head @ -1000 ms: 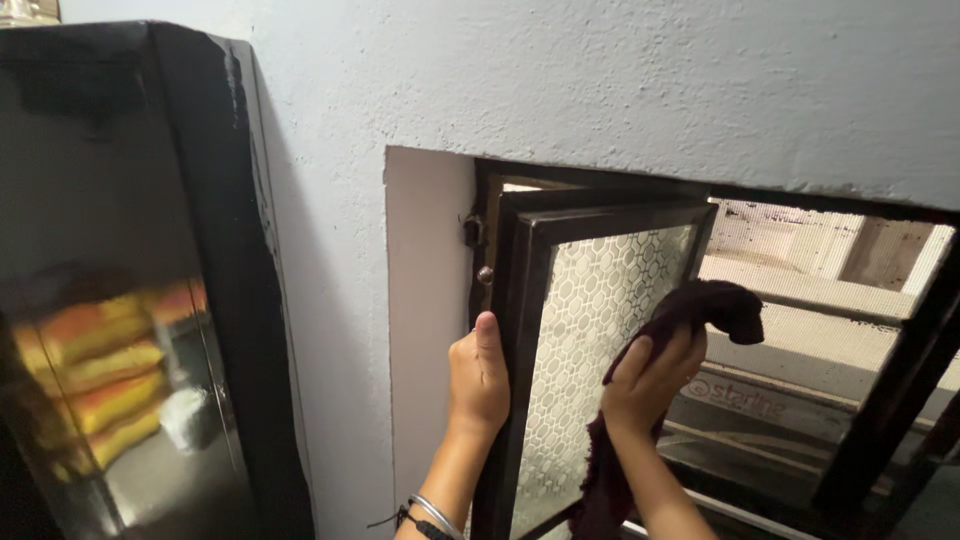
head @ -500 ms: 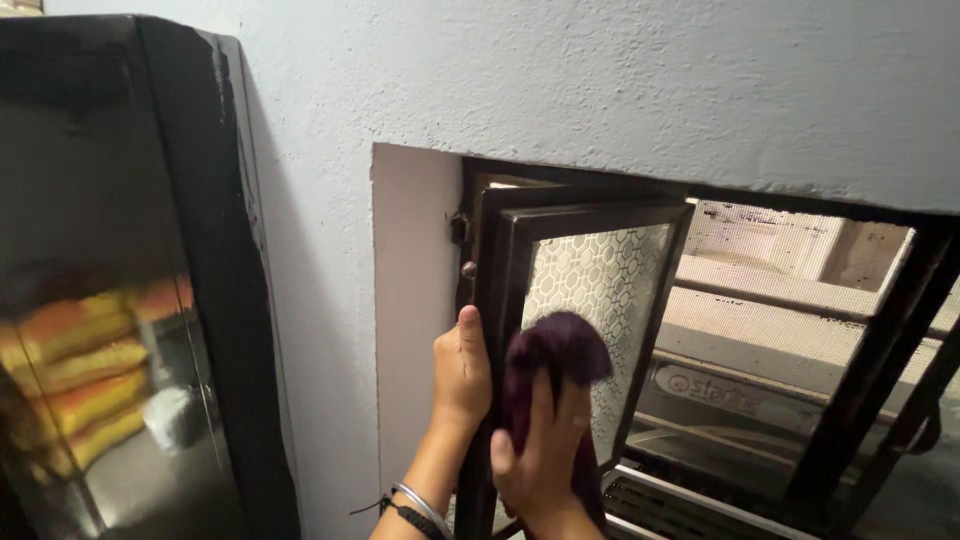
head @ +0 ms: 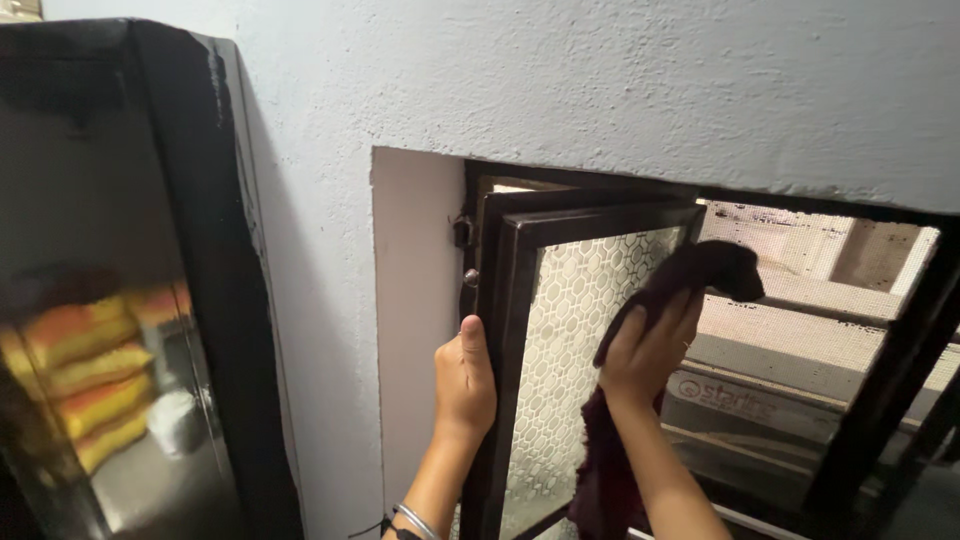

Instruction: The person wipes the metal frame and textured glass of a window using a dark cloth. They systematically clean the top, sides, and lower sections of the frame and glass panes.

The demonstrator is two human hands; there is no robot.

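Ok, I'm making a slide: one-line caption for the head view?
Left hand steadies the dark window frame while the right hand presses a maroon cloth against the patterned glass.

Dark maroon cloth (head: 700, 272) against open patterned-glass window sash (head: 575, 330)

Dark cloth (head: 690, 275), soft and fuzzy, pressed on frosted pane (head: 580, 340) with its raised honeycomb pattern. Frame (head: 505, 330): dark metal, slight sheen. Wall (head: 500, 80) is rough, matt plaster. At left, cabinet (head: 90, 300) gleams glossy black, mirror-like. Fine mesh screen (head: 800, 300) far right.
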